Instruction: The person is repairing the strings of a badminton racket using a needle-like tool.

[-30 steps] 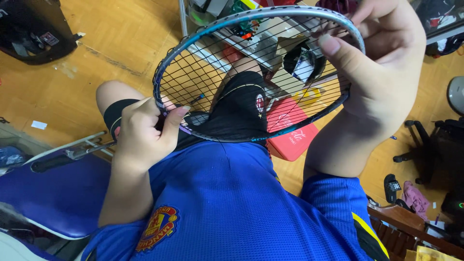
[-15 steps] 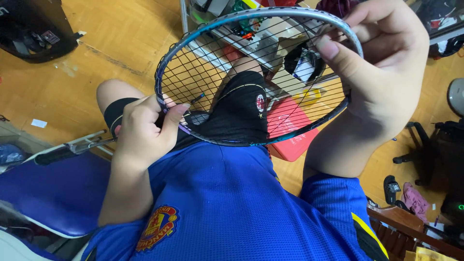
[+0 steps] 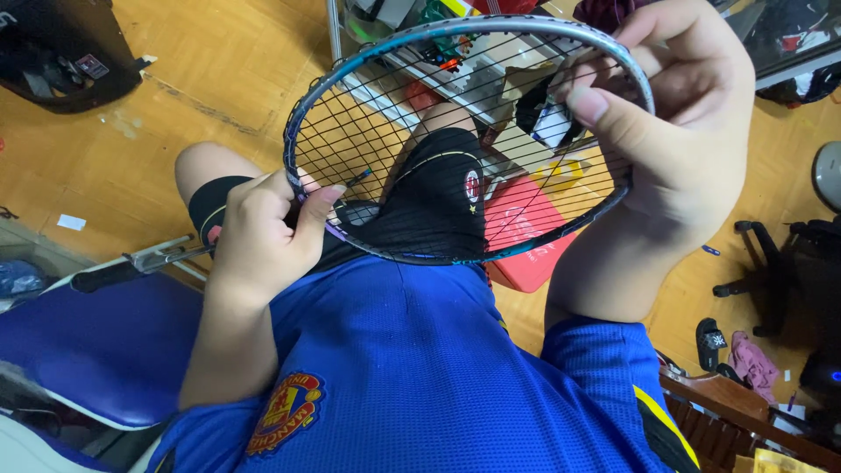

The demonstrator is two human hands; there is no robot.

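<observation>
Right now you hold a racket head (image 3: pixel 455 140) up in front of your chest, over your knees. Your left hand (image 3: pixel 263 236) grips the near left side of the frame, and its fingers (image 3: pixel 307 206) pinch a thin string end (image 3: pixel 357 179) just inside the rim. Your right hand (image 3: pixel 674 123) wraps around the far right side of the frame, with the thumb pressed flat on the strings (image 3: pixel 491 114) and the other fingers curled over the rim.

It looks like you are in the middle of stringing, with the loose end ready to go across. The next move calls for a steady frame and a careful poke of the string end over and under the other strings, without letting it slip.

The racket head lies tilted, with its long side running from near left to far right. Its top points to the far right. The handle end hides behind your left hand, so I cannot tell where it goes.
</observation>
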